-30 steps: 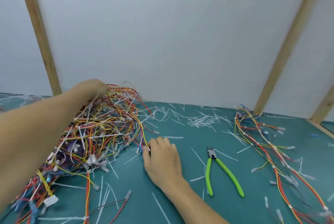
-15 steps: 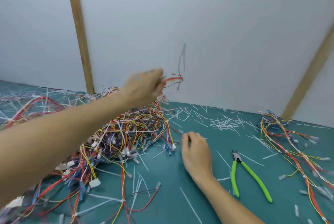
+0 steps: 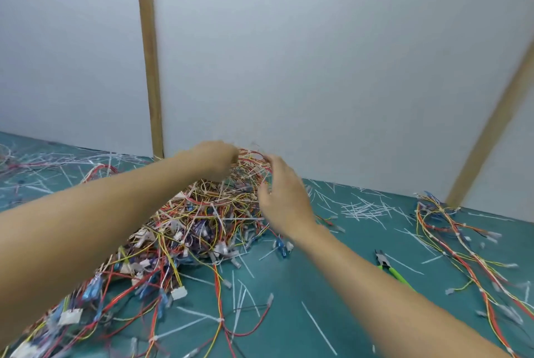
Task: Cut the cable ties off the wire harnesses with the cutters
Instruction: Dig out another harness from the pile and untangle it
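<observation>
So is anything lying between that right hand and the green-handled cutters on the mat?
Nothing solid. Between the right hand and the green-handled cutters lies only teal mat strewn with cut white cable-tie scraps. The person's own right forearm crosses just beside them.

even soft light, motion blur, wide-angle distortion

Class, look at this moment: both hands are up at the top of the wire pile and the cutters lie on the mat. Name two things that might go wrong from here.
1. The left hand grips wires at the top of the tangled pile; lifting one harness may drag others along and scatter them.
2. The cutters lie partly hidden behind the right forearm, so the right hand may fumble reaching back, or the arm may knock them.
</observation>
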{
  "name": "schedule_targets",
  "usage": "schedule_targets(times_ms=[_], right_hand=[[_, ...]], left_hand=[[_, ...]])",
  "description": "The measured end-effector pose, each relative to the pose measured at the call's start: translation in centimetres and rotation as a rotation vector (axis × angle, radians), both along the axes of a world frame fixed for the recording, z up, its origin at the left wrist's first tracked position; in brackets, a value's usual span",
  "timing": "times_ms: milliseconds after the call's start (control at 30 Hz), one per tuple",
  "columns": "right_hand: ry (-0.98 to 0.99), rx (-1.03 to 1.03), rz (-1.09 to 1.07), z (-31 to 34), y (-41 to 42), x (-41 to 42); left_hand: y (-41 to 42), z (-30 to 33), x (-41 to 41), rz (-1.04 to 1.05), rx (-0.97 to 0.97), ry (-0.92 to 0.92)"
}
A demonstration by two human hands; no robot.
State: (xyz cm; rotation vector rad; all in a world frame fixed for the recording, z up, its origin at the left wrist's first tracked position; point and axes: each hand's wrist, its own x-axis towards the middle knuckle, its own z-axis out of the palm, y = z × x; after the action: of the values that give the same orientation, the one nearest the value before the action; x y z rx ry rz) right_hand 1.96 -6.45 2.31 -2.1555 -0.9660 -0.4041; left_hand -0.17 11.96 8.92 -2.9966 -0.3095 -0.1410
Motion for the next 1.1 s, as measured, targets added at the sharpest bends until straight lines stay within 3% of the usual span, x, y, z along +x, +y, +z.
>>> schedule_targets(times_ms=[200, 367, 500, 633, 733, 800, 833, 933, 1033, 1100], right_hand=[[0.107, -0.328, -0.039, 2.5, 3.7, 3.0], [0.184, -0.448, -0.055, 2.2, 5.3, 5.3], [0.165, -0.333, -0.097, 2.0, 5.6, 5.8], [0.017, -0.198, 0.022, 4.8, 5.6, 4.9], [-0.175, 0.003, 0.017, 8.9, 6.0, 4.0], [-0.161, 0.163, -0.058, 9.7, 6.4, 3.4], [-0.138, 0.144, -0.074, 9.4, 6.4, 3.0], [-0.192, -0.076, -0.014, 7.0, 6.0, 2.5], [-0.123, 0.217, -0.121, 7.4, 4.7, 3.9], [-0.185, 0.166, -0.041, 6.9, 4.8, 3.2]], left_hand=[[1.9, -0.1, -2.4, -0.037, -0.136, -0.023], [1.8, -1.6, -5.5, -0.164, -0.013, 0.021], [2.1, -3.0, -6.2, -0.179, -0.051, -0.070], [2.2, -3.1, -5.5, -0.132, -0.100, -0.195], [1.4, -3.2, -4.9, -0.096, 0.072, -0.268], [0.6, -3.5, -4.9, -0.141, 0.223, -0.312], [0.2, -3.7, -5.0, -0.202, 0.231, -0.363], [0.1, -3.2, -6.0, -0.366, 0.078, -0.633], [1.6, -1.8, -6.5, -0.264, -0.111, -0.870], [3.0, -0.8, -6.0, -0.148, -0.200, -0.782]])
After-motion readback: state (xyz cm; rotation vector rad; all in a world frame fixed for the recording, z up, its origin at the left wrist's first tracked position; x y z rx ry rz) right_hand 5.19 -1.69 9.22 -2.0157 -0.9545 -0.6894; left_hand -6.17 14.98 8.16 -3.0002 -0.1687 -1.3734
